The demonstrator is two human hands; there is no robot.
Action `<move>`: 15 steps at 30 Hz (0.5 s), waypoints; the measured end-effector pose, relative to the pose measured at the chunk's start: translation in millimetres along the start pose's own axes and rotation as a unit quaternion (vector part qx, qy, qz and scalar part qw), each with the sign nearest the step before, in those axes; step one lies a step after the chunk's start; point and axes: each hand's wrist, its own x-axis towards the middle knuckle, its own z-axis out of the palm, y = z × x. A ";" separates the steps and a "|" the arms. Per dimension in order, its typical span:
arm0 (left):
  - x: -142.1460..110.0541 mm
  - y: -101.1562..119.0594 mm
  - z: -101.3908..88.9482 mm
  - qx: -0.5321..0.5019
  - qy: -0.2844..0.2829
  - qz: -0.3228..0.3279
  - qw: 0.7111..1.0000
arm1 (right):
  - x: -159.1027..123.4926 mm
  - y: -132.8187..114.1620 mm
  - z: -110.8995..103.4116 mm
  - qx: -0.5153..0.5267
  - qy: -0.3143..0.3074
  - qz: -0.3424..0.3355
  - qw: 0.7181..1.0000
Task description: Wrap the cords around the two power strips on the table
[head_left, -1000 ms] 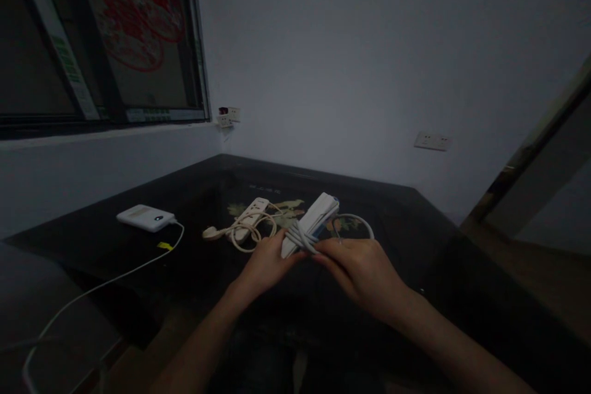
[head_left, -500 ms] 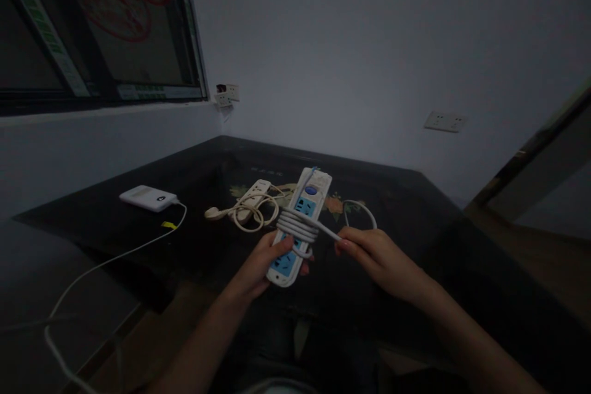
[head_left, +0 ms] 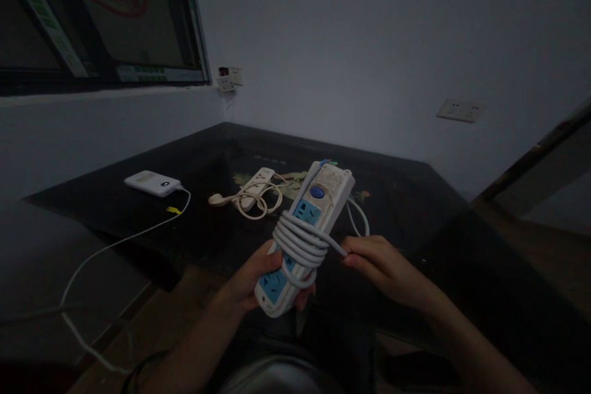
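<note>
A white power strip [head_left: 333, 188] with blue sockets and a blue switch is held tilted above the table, its top end leaning away to the right. My left hand [head_left: 261, 274] is closed around its lower part, thumb in front and fingertips showing at the far side. Several turns of grey-white cable [head_left: 302, 240] wrap round the strip's middle. From them the cable runs taut to my right hand [head_left: 381, 261], which pinches it just right of the strip. A loose loop of cable rises behind my right hand.
On the dark glossy table [head_left: 406, 197] lies a smaller power strip [head_left: 258, 181] with its cord coiled over it. A white power bank [head_left: 152, 183] with a cable trailing off the near edge sits at the left. Wall sockets [head_left: 462, 110] are behind.
The power strip has come closer to me and rolled, so its right side now shows. My right hand has moved slightly down and right, still pinching the cable.
</note>
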 end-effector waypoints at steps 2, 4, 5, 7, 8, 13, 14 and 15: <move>-2.0 0.7 -0.1 0.004 0.003 0.005 1.000 | -2.9 -3.3 2.0 -0.019 -0.005 -0.017 1.000; -3.5 1.1 -0.6 0.009 0.003 0.006 1.000 | -5.6 -5.9 2.1 -0.038 -0.012 -0.026 0.999; -3.8 1.1 -0.7 0.008 -0.001 0.006 1.000 | -6.5 -6.6 1.2 -0.047 -0.015 -0.026 0.998; -4.0 0.6 -0.6 0.002 -0.011 0.002 1.000 | -6.7 -6.2 -1.9 -0.066 -0.016 -0.030 0.997; -4.0 0.3 -0.2 -0.002 -0.017 -0.005 1.000 | -6.1 -5.2 -3.7 -0.076 -0.017 -0.030 0.997; -9.1 -0.5 -0.5 -0.005 -0.045 -0.083 0.996 | -0.6 3.7 -7.6 -0.072 -0.113 -0.002 0.991; -11.4 -0.2 -2.0 -0.001 -0.044 -0.103 0.994 | 0.4 5.1 -7.4 -0.054 -0.132 0.002 0.990; -13.8 0.4 -4.1 0.005 -0.037 -0.120 0.992 | 1.5 6.3 -7.5 -0.033 -0.143 0.006 0.989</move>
